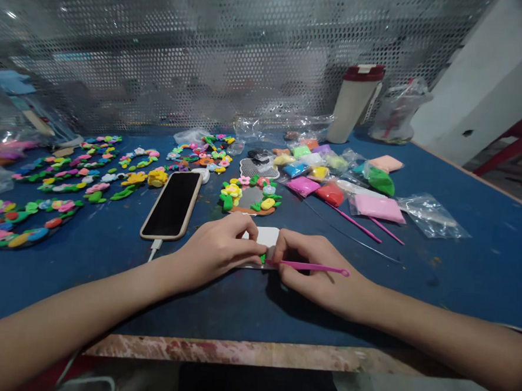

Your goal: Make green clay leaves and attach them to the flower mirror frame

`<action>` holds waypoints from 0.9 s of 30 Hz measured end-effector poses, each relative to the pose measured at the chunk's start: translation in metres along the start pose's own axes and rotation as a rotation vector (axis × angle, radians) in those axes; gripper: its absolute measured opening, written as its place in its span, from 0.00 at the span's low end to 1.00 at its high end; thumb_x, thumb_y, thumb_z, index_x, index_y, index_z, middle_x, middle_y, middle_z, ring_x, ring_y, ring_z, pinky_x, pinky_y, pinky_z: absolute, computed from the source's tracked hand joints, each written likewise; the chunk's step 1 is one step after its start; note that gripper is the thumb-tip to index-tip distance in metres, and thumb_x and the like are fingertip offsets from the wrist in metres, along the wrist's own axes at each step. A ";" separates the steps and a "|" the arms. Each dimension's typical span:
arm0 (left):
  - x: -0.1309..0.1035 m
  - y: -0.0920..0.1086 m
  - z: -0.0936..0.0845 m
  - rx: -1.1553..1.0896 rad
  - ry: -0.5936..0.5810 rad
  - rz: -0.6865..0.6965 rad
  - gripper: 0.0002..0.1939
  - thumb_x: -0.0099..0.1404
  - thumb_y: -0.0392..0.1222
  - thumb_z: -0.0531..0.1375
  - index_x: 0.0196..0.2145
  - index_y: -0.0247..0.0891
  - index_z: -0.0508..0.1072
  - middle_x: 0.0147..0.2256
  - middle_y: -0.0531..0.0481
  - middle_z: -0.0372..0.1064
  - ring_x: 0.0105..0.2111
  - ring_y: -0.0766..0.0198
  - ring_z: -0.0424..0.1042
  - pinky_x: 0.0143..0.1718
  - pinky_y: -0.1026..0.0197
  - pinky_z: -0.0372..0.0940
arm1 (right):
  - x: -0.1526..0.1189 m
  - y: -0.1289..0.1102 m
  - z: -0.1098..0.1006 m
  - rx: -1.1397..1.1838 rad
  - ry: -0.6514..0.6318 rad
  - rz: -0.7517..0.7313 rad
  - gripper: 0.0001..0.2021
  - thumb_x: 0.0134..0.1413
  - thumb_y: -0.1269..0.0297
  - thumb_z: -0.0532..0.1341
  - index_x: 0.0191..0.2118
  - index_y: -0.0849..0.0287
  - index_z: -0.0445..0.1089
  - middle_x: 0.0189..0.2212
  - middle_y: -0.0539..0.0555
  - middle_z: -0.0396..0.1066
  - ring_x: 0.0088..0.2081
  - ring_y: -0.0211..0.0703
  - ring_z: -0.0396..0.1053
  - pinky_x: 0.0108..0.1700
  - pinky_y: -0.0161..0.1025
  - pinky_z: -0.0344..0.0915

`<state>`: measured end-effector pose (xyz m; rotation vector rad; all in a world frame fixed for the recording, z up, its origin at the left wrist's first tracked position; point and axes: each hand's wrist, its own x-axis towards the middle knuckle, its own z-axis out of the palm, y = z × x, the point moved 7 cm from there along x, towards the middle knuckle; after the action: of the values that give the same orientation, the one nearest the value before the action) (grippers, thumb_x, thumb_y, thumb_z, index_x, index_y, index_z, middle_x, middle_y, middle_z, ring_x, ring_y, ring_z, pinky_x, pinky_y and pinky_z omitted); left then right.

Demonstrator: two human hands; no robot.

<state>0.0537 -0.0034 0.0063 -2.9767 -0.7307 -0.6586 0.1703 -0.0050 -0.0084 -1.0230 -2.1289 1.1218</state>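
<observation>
My right hand (320, 270) is closed around a thin pink modelling tool (314, 268) with a small ring at its end. The tool's tip points left at a small piece of green clay (263, 258) on a white card (268, 236). From the left, my left hand (222, 243) bends over the card, its fingertips drawn in at the green clay and partly covering it. Just behind the card lies a frame-shaped piece (255, 211) edged with clay flowers, leaves and yellow shapes.
A phone (172, 205) with a charging cable lies left of my hands. Farther left are several clay-decorated frames (33, 223). Bagged coloured clay (303, 186), pink tools (354, 223) and a wire lie to the right. A tumbler (355, 104) stands by the perforated metal screen (185, 49).
</observation>
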 end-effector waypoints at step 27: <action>-0.001 0.001 0.002 -0.023 -0.024 -0.009 0.11 0.69 0.43 0.54 0.40 0.38 0.74 0.35 0.48 0.63 0.32 0.65 0.64 0.31 0.67 0.59 | 0.001 0.001 -0.005 0.010 0.001 -0.009 0.06 0.48 0.77 0.54 0.28 0.58 0.60 0.23 0.44 0.60 0.26 0.34 0.56 0.28 0.32 0.53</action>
<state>0.0539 -0.0040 0.0045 -3.0093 -0.7437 -0.6380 0.1734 -0.0016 -0.0063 -1.0089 -2.1230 1.1263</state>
